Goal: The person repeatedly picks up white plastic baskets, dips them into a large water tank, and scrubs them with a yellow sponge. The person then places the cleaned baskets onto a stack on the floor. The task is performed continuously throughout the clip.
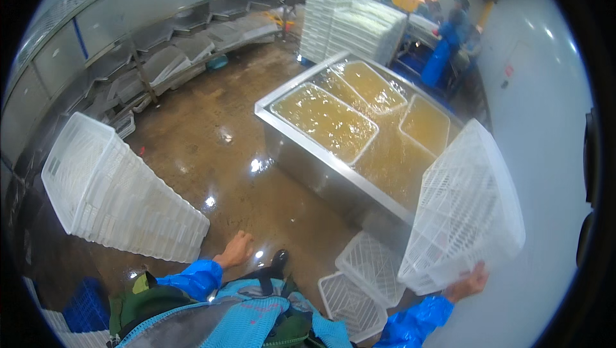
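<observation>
At the right, my right hand (471, 282) grips the lower edge of a white slotted plastic crate (465, 203). The crate is tilted beside the near right end of a steel tank (333, 171), and partly covers that end. My left hand (237, 250) hangs over the wet floor with its fingers loosely apart and nothing in them. Murky yellow-brown water fills the tank, where several white crates (324, 123) sit sunk to about their rims. By my feet, two white slotted crates (371, 268) lie overlapping on the floor, below the tank's near side.
A tall stack of nested white crates (128, 200) stands at the left. Beyond the tank are more stacked crates (353, 21) and a person in a blue apron (443, 43). Metal troughs (186, 50) line the left wall; a blue crate (86, 306) is at lower left.
</observation>
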A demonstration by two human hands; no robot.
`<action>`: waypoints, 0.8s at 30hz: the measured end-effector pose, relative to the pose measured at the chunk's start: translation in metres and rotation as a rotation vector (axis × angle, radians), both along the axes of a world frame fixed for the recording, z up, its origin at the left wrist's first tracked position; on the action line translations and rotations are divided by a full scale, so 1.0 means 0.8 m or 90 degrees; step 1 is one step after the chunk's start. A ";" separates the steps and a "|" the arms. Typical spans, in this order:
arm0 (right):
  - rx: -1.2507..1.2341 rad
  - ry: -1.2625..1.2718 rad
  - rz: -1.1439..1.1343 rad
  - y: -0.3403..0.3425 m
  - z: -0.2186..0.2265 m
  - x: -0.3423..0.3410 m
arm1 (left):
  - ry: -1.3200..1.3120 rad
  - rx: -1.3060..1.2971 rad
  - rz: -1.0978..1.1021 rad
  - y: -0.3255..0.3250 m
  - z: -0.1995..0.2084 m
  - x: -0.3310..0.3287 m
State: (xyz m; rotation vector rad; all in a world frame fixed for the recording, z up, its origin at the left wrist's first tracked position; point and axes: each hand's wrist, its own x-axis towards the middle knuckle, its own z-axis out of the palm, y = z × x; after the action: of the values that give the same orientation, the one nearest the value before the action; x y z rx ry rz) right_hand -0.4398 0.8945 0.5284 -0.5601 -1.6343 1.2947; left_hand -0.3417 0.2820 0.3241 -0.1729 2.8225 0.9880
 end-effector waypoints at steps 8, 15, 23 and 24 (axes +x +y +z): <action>-0.625 0.159 -0.041 -0.021 -0.212 0.045 | 0.035 0.005 0.077 -0.023 0.008 0.062; 0.122 -0.227 -0.029 -0.081 -0.174 0.027 | 0.097 -0.021 0.155 -0.099 -0.021 0.134; 0.963 -0.025 0.158 -0.241 0.141 -0.006 | 0.022 0.101 0.333 -0.181 -0.057 0.266; 1.080 -0.088 0.152 -0.282 0.162 -0.012 | 0.023 0.105 0.366 -0.192 -0.075 0.294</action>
State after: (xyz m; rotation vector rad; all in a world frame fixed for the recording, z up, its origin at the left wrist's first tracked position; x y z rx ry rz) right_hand -0.4497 0.6690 0.6584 0.6155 -2.2534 -0.3009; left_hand -0.1063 0.1283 0.2637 -0.9950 2.7519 1.3259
